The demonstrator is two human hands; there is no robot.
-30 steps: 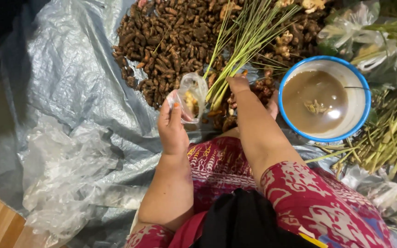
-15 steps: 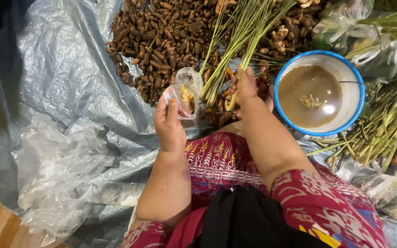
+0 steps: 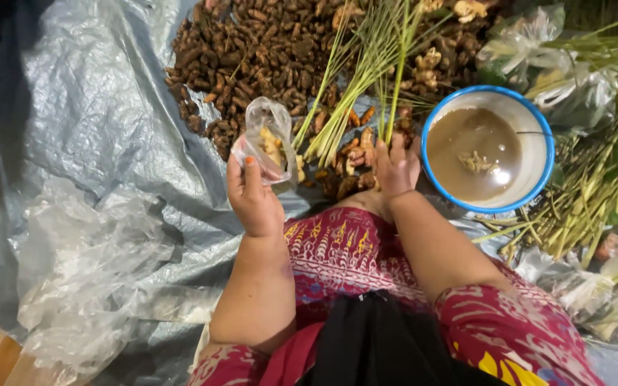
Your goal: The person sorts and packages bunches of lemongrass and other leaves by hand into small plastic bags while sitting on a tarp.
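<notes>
My left hand [image 3: 253, 196] holds a small clear plastic bag [image 3: 269, 140] upright, with a few pale root pieces inside. My right hand [image 3: 395, 166] rests palm down, fingers spread, on loose orange-brown root pieces [image 3: 345, 168] lying on the tarp just in front of my knee. A big heap of brown roots [image 3: 266, 53] fills the area beyond both hands. A bundle of green stalks [image 3: 366, 64] lies across the heap, its cut ends between my hands.
A blue-rimmed white bowl [image 3: 538, 136] of brown water with root bits stands to the right. More green stalks [image 3: 588, 207] and filled plastic bags [image 3: 538, 50] lie further right. Crumpled clear plastic [image 3: 87, 264] lies left on the grey tarp [image 3: 73, 107].
My right hand has come down from the stalk ends onto the loose root pieces. The left hand keeps the bag up, shifted slightly.
</notes>
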